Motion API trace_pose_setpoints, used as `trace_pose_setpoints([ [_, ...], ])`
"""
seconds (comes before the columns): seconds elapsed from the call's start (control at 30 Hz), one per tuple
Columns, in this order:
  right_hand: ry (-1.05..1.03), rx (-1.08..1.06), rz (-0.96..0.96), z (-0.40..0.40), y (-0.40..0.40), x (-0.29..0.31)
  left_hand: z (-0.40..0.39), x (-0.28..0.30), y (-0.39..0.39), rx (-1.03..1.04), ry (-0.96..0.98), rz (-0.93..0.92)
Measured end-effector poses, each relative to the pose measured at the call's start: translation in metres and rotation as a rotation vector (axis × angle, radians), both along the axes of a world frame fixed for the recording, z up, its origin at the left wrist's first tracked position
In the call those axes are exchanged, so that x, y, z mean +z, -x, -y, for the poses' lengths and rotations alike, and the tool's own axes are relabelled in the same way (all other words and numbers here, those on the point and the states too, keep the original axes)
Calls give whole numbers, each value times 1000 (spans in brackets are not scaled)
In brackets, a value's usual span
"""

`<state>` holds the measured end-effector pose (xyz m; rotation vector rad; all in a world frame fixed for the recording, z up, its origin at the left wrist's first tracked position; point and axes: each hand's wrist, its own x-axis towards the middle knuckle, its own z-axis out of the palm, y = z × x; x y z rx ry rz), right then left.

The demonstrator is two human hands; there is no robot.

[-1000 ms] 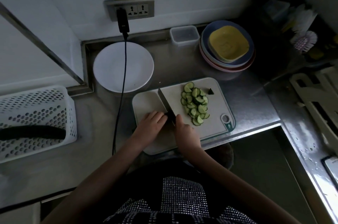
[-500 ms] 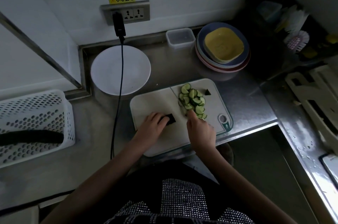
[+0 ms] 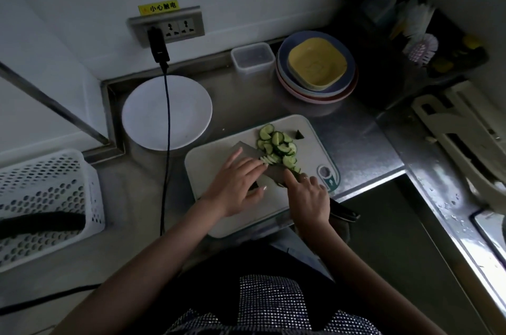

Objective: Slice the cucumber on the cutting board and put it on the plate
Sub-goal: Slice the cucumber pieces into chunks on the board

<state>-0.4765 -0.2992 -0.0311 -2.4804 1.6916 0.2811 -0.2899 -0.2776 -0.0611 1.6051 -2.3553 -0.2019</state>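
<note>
A pile of cucumber slices (image 3: 278, 144) lies at the far right of the white cutting board (image 3: 208, 162). A dark cucumber end piece (image 3: 299, 134) sits just right of the pile. My right hand (image 3: 309, 195) grips the knife (image 3: 246, 149), index finger along the blade, black handle sticking out behind the wrist. The blade lies low and tilted against the pile, with a few pale slices on it. My left hand (image 3: 235, 184) rests straight fingers on the blade beside those slices. A dark stub (image 3: 253, 185) shows between its thumb and fingers. The white plate (image 3: 153, 121) stands bare behind the board's left.
A black cable (image 3: 167, 121) hangs from the wall socket across the plate. A white perforated basket (image 3: 46, 197) at the left holds a dark cucumber (image 3: 41, 222). Stacked bowls (image 3: 315, 69) and a clear container (image 3: 252, 56) stand behind the board. The counter edge runs just right of the board.
My left hand left the stub's spot and slid right onto the blade. My right hand laid the knife lower against the slices, picking up a few.
</note>
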Motion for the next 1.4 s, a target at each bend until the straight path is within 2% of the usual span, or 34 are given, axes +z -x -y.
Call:
trace_pose_setpoints([
  [0.3,-13,7,21,-4,8,3,38,15,24,-29,-292,152],
  [0.37,-29,-29,39,-4,10,3,34,18,19,10,-202,1],
  [0.47,-11,-100,161,-6,8,1,8,15,4,214,133,-247],
  [0.53,6,-146,254,-6,4,2,-17,10,-9,383,222,-301],
  [0.6,-52,-147,305,-10,-2,2,-38,-8,-21,430,195,-283],
  [0.73,-163,-97,382,-24,-19,-2,-62,-44,-32,220,26,-121],
  [0.87,-236,-131,396,-31,-25,-7,-51,-47,-24,99,1,14],
  [1.17,-291,-135,380,-39,-33,-10,-21,-38,-13,-35,-35,-48],
  [1.4,-264,-156,387,-40,-36,-13,-20,-41,-13,-13,-10,-77],
])
